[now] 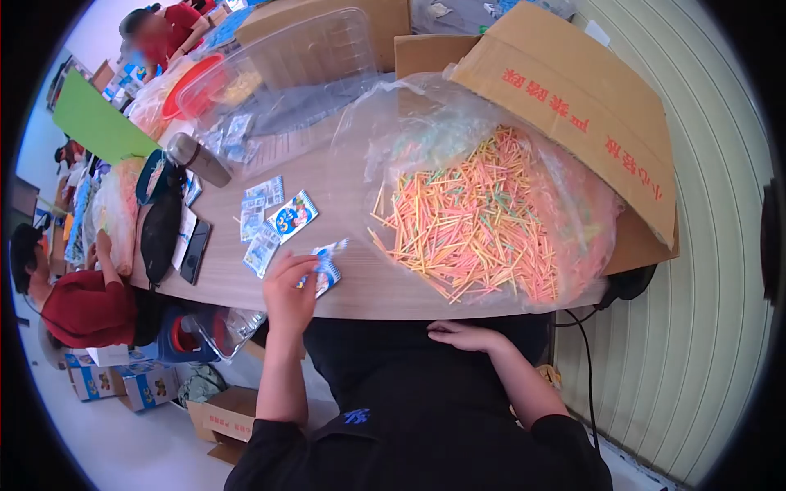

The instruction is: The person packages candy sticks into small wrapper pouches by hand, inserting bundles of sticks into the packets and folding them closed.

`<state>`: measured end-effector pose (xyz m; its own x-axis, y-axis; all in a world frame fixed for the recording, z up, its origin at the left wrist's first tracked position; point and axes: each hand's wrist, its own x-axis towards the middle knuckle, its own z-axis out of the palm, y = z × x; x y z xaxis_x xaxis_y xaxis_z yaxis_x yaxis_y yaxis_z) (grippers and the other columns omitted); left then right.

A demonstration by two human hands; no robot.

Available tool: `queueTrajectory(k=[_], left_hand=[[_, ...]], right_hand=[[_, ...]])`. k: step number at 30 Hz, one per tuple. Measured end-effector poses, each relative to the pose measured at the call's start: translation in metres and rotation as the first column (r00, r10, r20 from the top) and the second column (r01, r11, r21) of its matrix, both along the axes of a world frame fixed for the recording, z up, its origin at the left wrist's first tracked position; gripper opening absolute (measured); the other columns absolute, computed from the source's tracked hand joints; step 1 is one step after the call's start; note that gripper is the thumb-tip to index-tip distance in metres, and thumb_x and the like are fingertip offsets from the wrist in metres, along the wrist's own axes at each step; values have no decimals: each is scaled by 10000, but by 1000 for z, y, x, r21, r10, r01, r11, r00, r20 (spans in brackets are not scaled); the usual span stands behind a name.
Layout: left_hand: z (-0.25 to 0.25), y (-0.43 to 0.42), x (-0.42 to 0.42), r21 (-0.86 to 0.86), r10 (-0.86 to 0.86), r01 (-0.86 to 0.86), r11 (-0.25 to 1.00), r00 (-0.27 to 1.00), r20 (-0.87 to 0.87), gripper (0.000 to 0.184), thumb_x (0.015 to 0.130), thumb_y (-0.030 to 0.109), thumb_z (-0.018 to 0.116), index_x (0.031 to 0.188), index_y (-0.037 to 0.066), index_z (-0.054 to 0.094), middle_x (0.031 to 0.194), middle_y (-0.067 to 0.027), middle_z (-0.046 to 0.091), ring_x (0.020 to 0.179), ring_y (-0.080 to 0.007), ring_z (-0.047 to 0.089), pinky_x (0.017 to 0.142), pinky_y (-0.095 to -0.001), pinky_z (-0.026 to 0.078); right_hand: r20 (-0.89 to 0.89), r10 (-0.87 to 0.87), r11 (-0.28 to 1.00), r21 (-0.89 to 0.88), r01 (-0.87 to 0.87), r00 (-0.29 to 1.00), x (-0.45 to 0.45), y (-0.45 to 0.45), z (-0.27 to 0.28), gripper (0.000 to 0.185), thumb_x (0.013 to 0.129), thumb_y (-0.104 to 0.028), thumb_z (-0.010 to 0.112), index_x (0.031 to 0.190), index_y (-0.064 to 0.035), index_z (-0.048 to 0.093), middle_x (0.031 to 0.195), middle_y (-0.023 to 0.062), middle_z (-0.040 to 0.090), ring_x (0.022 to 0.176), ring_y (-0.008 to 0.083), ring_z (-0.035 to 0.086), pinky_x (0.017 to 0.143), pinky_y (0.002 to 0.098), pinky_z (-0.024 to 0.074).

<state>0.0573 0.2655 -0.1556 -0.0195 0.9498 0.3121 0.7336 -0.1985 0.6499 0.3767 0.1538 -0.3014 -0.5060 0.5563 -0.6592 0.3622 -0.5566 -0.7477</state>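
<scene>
My left hand (291, 282) is over the near edge of the table, its thumb and fingers curled together at a small blue and white snack packet (329, 274). The fingers partly cover that packet. Just beyond lie a similar packet (293, 216) with a cartoon print and several paler blue-white packets (262, 250). My right hand (465, 335) rests at my lap by the table edge, fingers stretched out and holding nothing. In front of it, a heap of thin pink, yellow and green sticks (475, 221) spills from a clear plastic bag (368, 139).
A cardboard box (573, 98) lies open behind the sticks. At the back stands a clear plastic bin (286, 65). A thermos (198, 159), black pouch (161, 237) and phone (195, 252) lie to the left. A person in red (90, 307) sits there. A ribbed wall (696, 327) bounds the right.
</scene>
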Motion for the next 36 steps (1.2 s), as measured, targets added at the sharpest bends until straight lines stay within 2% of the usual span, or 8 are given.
queueTrajectory(k=[7, 10, 13, 18, 26, 30, 33, 36], left_hand=[[-12, -33, 29, 10, -240, 258, 966, 883, 404, 146, 676, -86, 770, 745, -4, 673, 843, -111, 716, 844, -224, 694, 798, -337, 535], [-11, -44, 37, 65, -328, 340, 938, 817, 475, 160, 662, -102, 761, 733, 0, 662, 837, -103, 710, 829, -200, 687, 783, -315, 533], [-4, -48, 45, 92, -351, 347, 933, 829, 436, 176, 647, -110, 757, 723, 5, 648, 834, -98, 702, 817, -204, 683, 755, -301, 530], [-5, -55, 48, 167, -382, 345, 924, 864, 329, 195, 627, -100, 769, 737, 7, 648, 825, -107, 696, 816, -219, 685, 734, -299, 530], [-9, -61, 64, 368, -488, 454, 811, 873, -1, 307, 567, -3, 823, 804, 55, 636, 900, -82, 693, 855, -291, 672, 790, -391, 517], [-11, -65, 77, 64, -363, 360, 931, 889, 280, 350, 547, 48, 813, 843, 69, 628, 924, -77, 681, 838, -280, 668, 750, -391, 510], [-20, -61, 64, 90, -600, 604, 792, 797, -69, 377, 550, 78, 806, 895, 81, 654, 873, -84, 670, 809, -272, 665, 703, -384, 522], [-28, -64, 67, 38, -658, 662, 748, 748, -86, 371, 563, 97, 803, 903, 81, 654, 862, -79, 664, 803, -281, 662, 699, -388, 522]], right_hand=[[-229, 183, 875, 481, -52, 956, -27, 19, 123, 525, 948, -339, 684, 1331, 0, 561, 1261, 170, 636, 1150, 258, 623, 993, 366, 486], [-238, -57, 630, 744, 220, 970, -38, 22, 166, 418, 860, -201, 769, 1200, 2, 634, 1130, 138, 677, 992, 250, 673, 870, 356, 531], [-50, -210, 12, 998, 54, 976, -51, 24, 184, 395, 769, -136, 817, 1110, -1, 669, 1062, 127, 695, 865, 244, 690, 747, 336, 547], [-21, -288, -20, 1000, 16, 958, -67, 17, 180, 370, 743, -123, 824, 1070, -13, 692, 1026, 115, 699, 783, 246, 687, 680, 330, 552], [81, -242, 337, 941, 6, 967, -69, 12, 161, 243, 826, -227, 771, 961, -43, 687, 888, 94, 688, 733, 277, 682, 613, 378, 543], [142, -143, 354, 931, -83, 980, -58, 13, 144, 238, 869, -279, 745, 971, -68, 703, 785, 101, 670, 696, 264, 675, 614, 382, 540], [288, 7, 428, 865, -263, 958, -56, 11, 149, 258, 911, -334, 688, 899, -76, 685, 738, 117, 658, 707, 306, 669, 626, 423, 534], [399, 99, 467, 790, -397, 912, -53, 12, 151, 294, 926, -371, 657, 892, -80, 672, 760, 117, 663, 719, 321, 670, 645, 441, 536]])
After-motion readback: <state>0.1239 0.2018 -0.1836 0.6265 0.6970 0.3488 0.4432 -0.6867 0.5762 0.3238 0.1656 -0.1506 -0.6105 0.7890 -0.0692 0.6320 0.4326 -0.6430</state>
